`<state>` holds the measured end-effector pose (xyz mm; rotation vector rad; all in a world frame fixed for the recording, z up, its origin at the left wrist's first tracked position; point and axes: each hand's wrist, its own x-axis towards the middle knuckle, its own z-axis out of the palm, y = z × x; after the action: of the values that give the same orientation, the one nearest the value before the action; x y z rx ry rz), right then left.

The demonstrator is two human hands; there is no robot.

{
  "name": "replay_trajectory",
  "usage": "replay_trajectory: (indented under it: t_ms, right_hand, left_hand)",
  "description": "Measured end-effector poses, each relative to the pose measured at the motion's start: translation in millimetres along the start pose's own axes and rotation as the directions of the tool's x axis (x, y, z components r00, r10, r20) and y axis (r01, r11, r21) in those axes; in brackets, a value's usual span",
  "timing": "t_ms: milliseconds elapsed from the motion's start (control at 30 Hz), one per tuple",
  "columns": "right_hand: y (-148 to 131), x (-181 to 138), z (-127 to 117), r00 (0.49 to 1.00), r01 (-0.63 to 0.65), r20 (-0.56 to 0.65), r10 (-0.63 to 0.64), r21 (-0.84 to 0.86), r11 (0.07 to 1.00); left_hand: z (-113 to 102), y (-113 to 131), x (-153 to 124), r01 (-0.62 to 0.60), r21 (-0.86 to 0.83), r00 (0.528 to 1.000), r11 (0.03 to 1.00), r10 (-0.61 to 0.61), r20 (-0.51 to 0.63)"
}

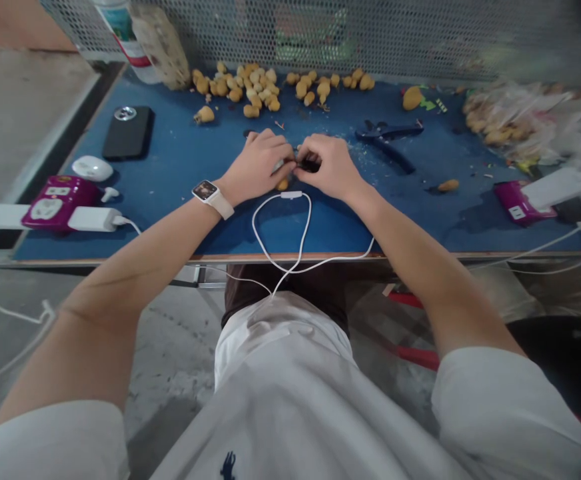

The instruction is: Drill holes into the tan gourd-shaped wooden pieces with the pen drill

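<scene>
My left hand [259, 163] and my right hand [328, 165] meet over the middle of the blue table top [180, 193], fingers curled and pinched together. Between them they grip a small dark piece [309, 164], too small to name. A small tan toy piece [283, 185] lies under my left fingers. A watch [205, 191] sits on my left wrist. A white cable [290, 227] loops on the table just below both hands.
A heap of tan toy pieces [250, 87] lies along the back by a mesh wall. Dark pliers [388, 133] lie right of my hands. A black phone [127, 132], white earbud case [92, 168] and pink power strip [58, 200] sit left; plastic bags [520, 120] right.
</scene>
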<state>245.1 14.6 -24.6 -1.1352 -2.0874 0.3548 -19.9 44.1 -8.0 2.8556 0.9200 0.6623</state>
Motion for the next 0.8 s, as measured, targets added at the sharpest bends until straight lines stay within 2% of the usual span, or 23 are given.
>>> replay_trajectory:
  t_ms: [300, 500, 700, 800]
  right_hand:
    - [-8, 5, 11, 0.998, -0.007, -0.067, 0.001, -0.098, 0.995]
    - [-15, 4, 12, 0.998, -0.003, -0.057, -0.002, -0.089, 0.996]
    - [-15, 4, 12, 0.997, -0.036, -0.069, 0.031, -0.069, 0.997]
    - [-15, 3, 11, 0.998, -0.014, -0.066, 0.009, -0.076, 0.997]
  left_hand:
    - [25, -27, 6, 0.01, -0.064, 0.996, 0.998, -0.016, -0.088]
    - [29, -29, 7, -0.012, -0.11, 0.996, 0.994, 0.002, -0.089]
    - [21, -20, 3, 0.006, 0.034, 0.989, 0.999, -0.001, -0.151]
    - [17, -15, 1, 0.032, 0.085, 0.992, 0.996, -0.022, -0.122]
